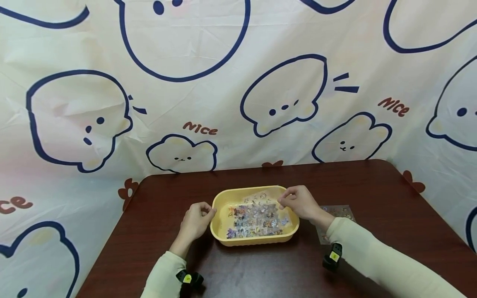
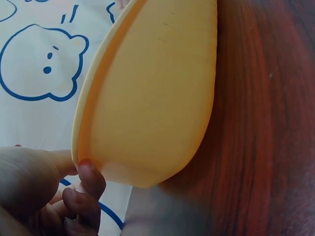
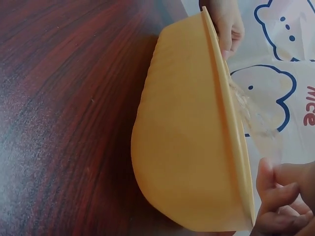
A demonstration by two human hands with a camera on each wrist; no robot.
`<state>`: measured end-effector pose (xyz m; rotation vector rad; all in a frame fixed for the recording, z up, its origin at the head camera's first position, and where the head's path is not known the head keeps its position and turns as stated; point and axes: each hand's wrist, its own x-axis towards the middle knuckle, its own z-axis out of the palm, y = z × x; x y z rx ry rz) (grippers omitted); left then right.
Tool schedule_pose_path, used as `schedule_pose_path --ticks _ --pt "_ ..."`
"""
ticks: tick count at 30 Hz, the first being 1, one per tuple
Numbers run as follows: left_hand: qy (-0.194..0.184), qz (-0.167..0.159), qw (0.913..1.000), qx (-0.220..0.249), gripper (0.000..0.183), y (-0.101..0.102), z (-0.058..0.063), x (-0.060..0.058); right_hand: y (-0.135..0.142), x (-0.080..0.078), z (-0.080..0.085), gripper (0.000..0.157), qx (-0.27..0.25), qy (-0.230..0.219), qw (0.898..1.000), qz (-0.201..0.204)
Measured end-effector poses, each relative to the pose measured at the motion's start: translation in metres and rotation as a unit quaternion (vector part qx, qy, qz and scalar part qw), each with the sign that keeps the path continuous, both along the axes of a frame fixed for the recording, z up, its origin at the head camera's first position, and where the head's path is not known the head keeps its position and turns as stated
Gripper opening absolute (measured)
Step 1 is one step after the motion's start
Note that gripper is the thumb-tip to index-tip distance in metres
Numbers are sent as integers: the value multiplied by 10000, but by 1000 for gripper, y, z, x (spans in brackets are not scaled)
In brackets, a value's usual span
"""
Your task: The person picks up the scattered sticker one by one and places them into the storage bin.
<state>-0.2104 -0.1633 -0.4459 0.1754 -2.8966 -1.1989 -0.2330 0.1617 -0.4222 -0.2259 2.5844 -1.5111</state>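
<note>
A yellow plastic tray (image 1: pixel 257 241) stands on the table, with many small colourful printed pieces (image 1: pixel 257 219) inside. My left hand (image 1: pixel 196 219) pinches the tray's left rim between thumb and finger; the left wrist view shows this grip on the tray wall (image 2: pixel 147 98) close up. Over the tray's right side, my right hand (image 1: pixel 299 201) pinches the corner of a clear sheet with small printed figures (image 1: pixel 257 196). In the right wrist view this clear sheet (image 3: pixel 263 130) slants up from behind the tray rim to the thumb and fingertip.
Another clear printed sheet (image 1: pixel 340 212) lies on the table right of the tray, partly under the right forearm. The dark wooden table (image 1: pixel 268 273) reaches back to a white cartoon-printed cloth (image 1: pixel 231 103). Black wrist cameras (image 1: pixel 333 256) sit on both wrists.
</note>
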Motion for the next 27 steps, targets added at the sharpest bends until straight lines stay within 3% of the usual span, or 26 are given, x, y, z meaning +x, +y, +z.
schedule_pose_path --ticks 27 --pt "55 3 10000 -33 20 1 1 1 -34 -3 -1 9 -50 103 9999 17"
